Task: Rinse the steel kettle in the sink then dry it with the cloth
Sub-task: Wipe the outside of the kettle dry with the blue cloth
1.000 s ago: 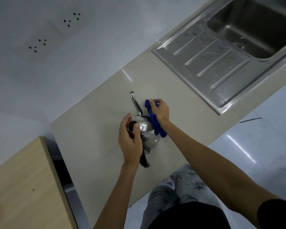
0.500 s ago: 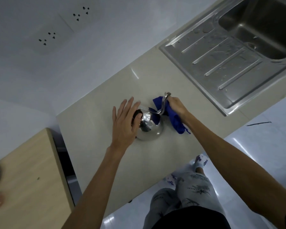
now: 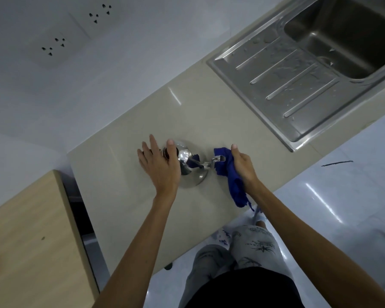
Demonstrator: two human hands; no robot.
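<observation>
Steel kettle (image 3: 192,174) stands upright on the beige countertop (image 3: 120,185), well apart from the sink (image 3: 342,30) at upper right; beads of water lie on the ribbed drainboard (image 3: 287,85), so the rinse looks to be finished, though that is a judgement. The left hand (image 3: 161,165) lies flat over the kettle's top and near side, fingers straight and spread, steadying it; the right hand (image 3: 242,167) grips a blue cloth (image 3: 231,178), bunched round the end of the spout (image 3: 207,163), with a tail of cloth hanging past the counter's edge. Drying seems to be under way at the spout; whether the body, lid and underside are dry cannot be told, so some wiping probably remains.
</observation>
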